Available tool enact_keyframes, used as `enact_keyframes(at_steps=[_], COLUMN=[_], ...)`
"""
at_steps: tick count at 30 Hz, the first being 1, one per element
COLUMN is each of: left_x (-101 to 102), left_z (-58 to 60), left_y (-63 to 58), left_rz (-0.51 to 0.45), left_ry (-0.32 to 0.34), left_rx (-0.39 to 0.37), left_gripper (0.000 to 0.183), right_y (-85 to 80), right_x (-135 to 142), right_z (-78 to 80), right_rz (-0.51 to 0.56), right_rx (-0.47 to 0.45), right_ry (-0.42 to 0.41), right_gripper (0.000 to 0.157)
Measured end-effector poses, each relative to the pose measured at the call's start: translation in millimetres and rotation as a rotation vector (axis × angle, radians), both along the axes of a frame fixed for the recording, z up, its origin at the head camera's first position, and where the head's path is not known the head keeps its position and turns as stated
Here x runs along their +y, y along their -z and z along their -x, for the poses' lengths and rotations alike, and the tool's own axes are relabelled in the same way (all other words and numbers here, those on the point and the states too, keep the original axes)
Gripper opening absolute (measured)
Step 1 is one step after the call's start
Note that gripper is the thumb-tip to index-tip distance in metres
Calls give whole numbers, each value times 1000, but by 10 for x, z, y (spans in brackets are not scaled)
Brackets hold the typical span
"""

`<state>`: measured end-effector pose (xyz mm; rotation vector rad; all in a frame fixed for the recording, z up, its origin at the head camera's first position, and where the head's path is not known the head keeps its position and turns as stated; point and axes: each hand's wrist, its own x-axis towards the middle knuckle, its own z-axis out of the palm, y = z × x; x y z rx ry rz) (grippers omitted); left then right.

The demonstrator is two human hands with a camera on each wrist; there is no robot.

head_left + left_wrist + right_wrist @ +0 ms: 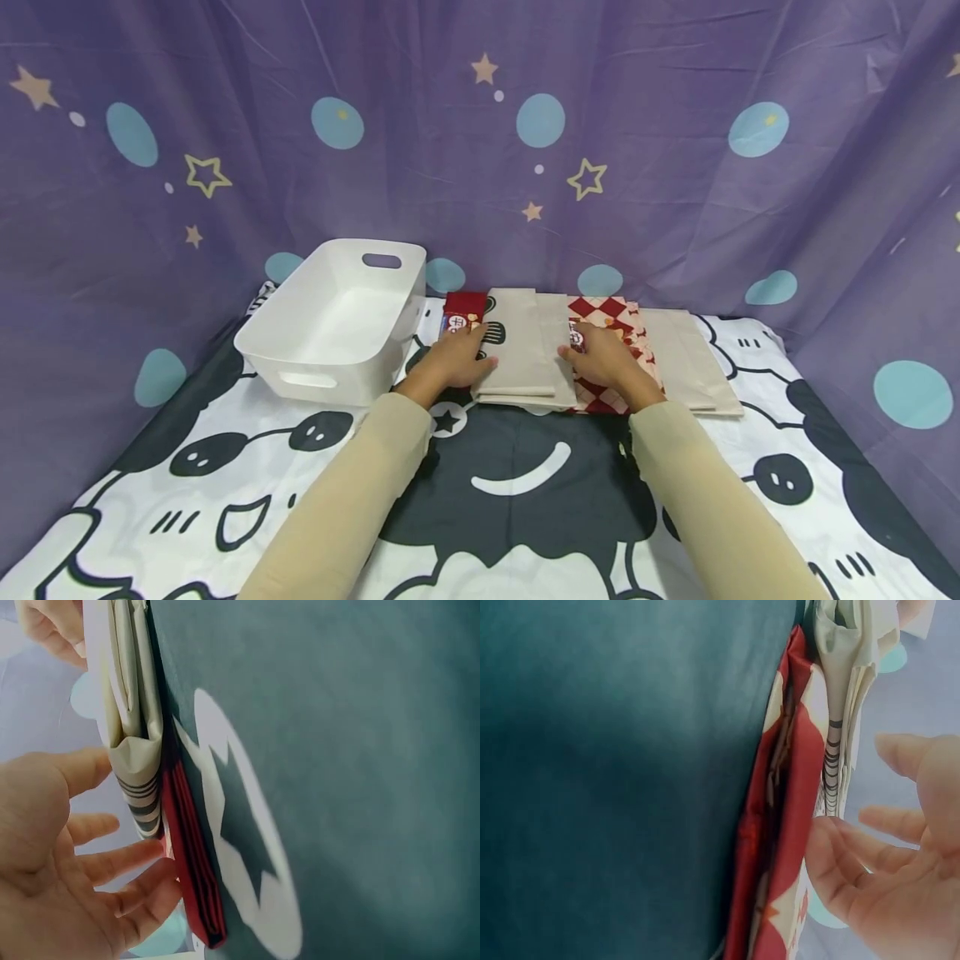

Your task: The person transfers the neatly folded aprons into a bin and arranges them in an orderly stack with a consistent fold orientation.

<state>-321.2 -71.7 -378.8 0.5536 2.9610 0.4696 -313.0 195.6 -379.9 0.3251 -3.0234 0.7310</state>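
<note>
Folded cloths lie in an overlapping row on the bedspread. My left hand [454, 357] is spread at the left end of a beige folded cloth with black print [517, 350], its fingers over a dark red folded cloth [467, 305]. In the left wrist view the left thumb meets the beige edge and the lower fingertips reach the red cloth [196, 889]. My right hand [604, 358] lies over a red-and-cream diamond-patterned cloth [607, 313], fingers loosely bent beside the beige stack. In the right wrist view its fingertips touch the patterned cloth [799, 780], with the thumb raised.
A white plastic basket with handle slots [330, 354] stands left of the row. Another plain beige folded cloth [686, 358] lies at the right end. Behind everything hangs a purple curtain [450, 167]. The cartoon-printed bedspread [517, 517] spreads toward me.
</note>
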Motion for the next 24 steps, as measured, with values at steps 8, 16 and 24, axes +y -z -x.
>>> enact_keyframes(at_steps=[8, 16, 24], left_x=[29, 102, 183], left_z=[93, 97, 169], left_y=[65, 81, 93], left_rz=[-210, -587, -917], left_ry=[-33, -235, -439], left_rx=[4, -145, -351], left_gripper=[62, 23, 39], right_y=[62, 30, -45], right_x=[-50, -100, -132], right_z=[56, 66, 94], right_rz=[84, 450, 525], right_rx=[29, -260, -367], right_ry=[-29, 178, 269], right_gripper=[43, 51, 51])
